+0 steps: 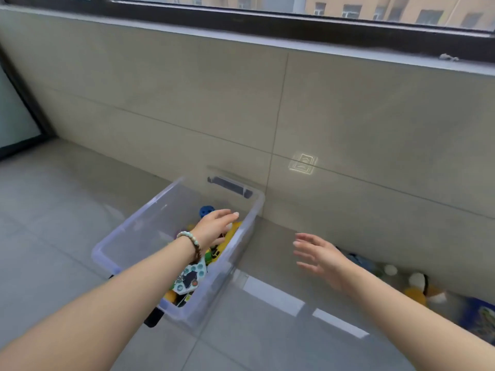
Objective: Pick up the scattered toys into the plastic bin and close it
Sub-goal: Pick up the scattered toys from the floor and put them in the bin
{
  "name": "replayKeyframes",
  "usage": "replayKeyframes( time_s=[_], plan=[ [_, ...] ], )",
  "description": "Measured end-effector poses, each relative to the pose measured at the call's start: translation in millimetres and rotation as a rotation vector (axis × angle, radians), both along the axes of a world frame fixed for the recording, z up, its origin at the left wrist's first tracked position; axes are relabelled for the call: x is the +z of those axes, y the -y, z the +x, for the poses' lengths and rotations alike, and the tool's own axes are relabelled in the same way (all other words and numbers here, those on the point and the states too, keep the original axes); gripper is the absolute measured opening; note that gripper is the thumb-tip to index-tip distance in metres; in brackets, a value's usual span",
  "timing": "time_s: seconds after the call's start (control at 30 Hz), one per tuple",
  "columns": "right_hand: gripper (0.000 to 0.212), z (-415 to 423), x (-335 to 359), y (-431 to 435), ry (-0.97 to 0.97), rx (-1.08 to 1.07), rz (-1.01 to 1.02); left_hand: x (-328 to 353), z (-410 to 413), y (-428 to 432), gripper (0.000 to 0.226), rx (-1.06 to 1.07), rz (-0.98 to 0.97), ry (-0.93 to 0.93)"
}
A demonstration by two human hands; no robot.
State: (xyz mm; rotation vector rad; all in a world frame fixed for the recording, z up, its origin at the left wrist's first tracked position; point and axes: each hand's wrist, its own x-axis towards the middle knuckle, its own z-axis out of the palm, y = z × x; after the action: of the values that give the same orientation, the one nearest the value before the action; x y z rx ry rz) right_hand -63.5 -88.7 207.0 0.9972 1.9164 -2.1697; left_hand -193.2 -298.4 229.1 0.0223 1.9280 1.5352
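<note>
My left arm point(88, 317) reaches centre-frame, left hand point(214, 228) loose-fingered and empty over the bin point(139, 216); right hand point(318, 255), splayed and empty, lies nearer the uncollected toys point(417, 290) at lower right.

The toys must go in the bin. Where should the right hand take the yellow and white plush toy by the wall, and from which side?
Probably round its yellow body, from above and the room side: the plush toy lies on the floor by the wall, so the far side is blocked. It looks soft, so a whole-hand grasp suits. The open right hand hovers nearby.
</note>
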Motion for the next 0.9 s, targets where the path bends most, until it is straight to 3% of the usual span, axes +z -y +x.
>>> replayKeyframes(
  time_s=[0.2, 0.43, 0.67, 0.8, 0.9],
  plan=[
    [0.038, 105.7, 16.2, -124.2, 0.141, -0.057, 0.128, 17.0, 53.0, -112.8, 0.036, -0.321, 0.023, -0.031],
    [0.036, 253.7, -9.6, -224.9, 0.294, -0.186, 0.156, -37.1, 157.2, -247.5, 0.043, -0.669, -0.103, 0.067],
    [0.039, 401.7, -113.1, -242.4, 0.488, -0.45, 0.068, -128.0, 264.7, -323.8, 0.042, -0.984, -0.281, 0.178],
    [0.027, 450.8, -164.3, -228.6, 0.543, -0.597, 0.064, -175.9, 305.1, -340.5, 0.037, -1.058, -0.353, 0.263],
    [0.042, 468.2, -196.2, -223.0, 0.527, -0.673, 0.128, -205.9, 327.6, -347.0, 0.033, -1.069, -0.378, 0.307]
  ],
)
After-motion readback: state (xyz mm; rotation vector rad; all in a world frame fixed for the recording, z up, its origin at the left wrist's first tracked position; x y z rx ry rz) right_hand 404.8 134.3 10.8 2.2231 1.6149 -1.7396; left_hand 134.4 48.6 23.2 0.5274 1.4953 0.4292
